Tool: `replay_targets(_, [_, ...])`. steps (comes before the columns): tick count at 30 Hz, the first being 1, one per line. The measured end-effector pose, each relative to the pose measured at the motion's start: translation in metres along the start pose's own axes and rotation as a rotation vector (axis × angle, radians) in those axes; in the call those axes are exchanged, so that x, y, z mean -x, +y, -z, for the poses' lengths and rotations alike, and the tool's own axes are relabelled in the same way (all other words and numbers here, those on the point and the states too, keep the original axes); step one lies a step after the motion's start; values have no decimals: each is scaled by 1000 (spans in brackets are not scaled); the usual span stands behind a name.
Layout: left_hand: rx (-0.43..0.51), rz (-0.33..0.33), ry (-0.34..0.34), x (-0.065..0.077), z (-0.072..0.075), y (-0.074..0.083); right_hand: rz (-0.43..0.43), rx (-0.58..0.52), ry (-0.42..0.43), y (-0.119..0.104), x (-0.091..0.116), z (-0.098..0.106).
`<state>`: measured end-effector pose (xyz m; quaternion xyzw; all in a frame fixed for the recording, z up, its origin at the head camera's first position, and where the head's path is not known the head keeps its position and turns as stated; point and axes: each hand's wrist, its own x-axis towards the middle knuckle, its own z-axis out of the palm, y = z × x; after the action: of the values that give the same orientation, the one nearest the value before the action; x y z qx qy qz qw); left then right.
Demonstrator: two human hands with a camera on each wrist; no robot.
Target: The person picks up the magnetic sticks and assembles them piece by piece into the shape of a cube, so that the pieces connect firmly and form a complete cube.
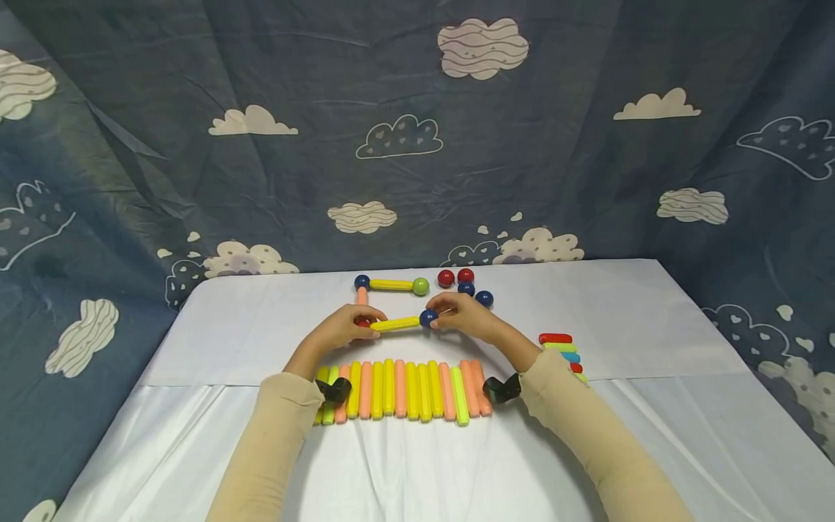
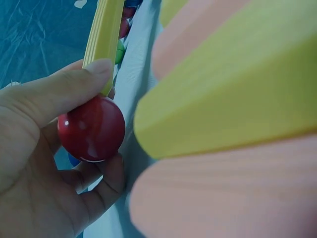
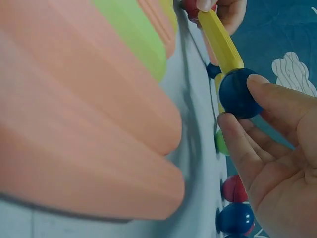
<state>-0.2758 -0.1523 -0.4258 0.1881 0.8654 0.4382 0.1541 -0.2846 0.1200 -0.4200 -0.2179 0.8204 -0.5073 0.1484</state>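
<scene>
A yellow stick (image 1: 395, 324) joins a red ball (image 2: 92, 130) at its left end to a dark blue ball (image 1: 428, 317) at its right end. My left hand (image 1: 342, 326) holds the red ball, its thumb pressed along the stick's end. With thumb and fingers my right hand (image 1: 464, 315) pinches the blue ball. From the red ball a pink stick (image 1: 362, 296) runs back to another blue ball (image 1: 362, 283). That one carries a second yellow stick (image 1: 391, 285), which ends in a green ball (image 1: 420, 286). In the head view, the left fingers mostly cover the red ball.
In front of my hands lies a row of yellow, pink and green sticks (image 1: 401, 389). Loose red balls (image 1: 446, 278) and blue balls (image 1: 484, 299) sit behind my right hand. Shorter coloured sticks (image 1: 556, 338) are stacked by the right forearm. A cloud-patterned cloth (image 1: 404, 181) hangs behind the table.
</scene>
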Motion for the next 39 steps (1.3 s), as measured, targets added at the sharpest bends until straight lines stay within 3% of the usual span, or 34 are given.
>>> replay_targets(7, [-6, -8, -4, -1, -3, 0, 35, 59, 0, 7, 5, -1])
replay_targets(12, [-34, 27, -32, -2, -4, 0, 16, 59, -60, 8, 7, -1])
replay_targets(17, [-79, 12, -55, 0, -3, 0, 29, 115, -90, 7, 16, 7])
replay_targets(22, [-108, -42, -60, 1, -2, -1, -6, 144, -87, 2, 45, 16])
replay_targets(27, [-123, -50, -33, 1, 0, -3, -75, 146, -103, -1, 87, 13])
replay_targets(32, [-63, 30, 19, 4, -1, -2, -105, 212, -109, 14, 112, 5])
replay_targets(39, [19, 190, 32, 5, 0, -4, -129, 361, -101, 20, 118, -4])
